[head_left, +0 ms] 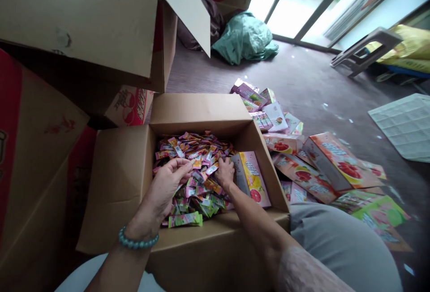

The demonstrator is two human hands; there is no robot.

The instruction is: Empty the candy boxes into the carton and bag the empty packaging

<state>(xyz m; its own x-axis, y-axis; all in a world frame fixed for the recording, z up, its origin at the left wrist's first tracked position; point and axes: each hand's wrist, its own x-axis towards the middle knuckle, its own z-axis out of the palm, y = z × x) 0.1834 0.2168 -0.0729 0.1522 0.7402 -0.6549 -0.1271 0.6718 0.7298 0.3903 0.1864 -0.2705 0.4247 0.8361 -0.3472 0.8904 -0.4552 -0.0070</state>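
Judged sachets [185,220] heaped in open carton [117,184] light, floppy, slick, best taken by end seams; had left grip [169,182] pinched on one, right grip [225,172] curled among them, couldn't tell holding what.

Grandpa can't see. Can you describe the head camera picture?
A person's left hand and right hand reach into an open cardboard box holding colorful sachets and a grapefruit-printed carton. More fruit-printed cartons lie heaped on the floor.

Glossy plastic sachets [201,189], matt cardboard carton [201,108]
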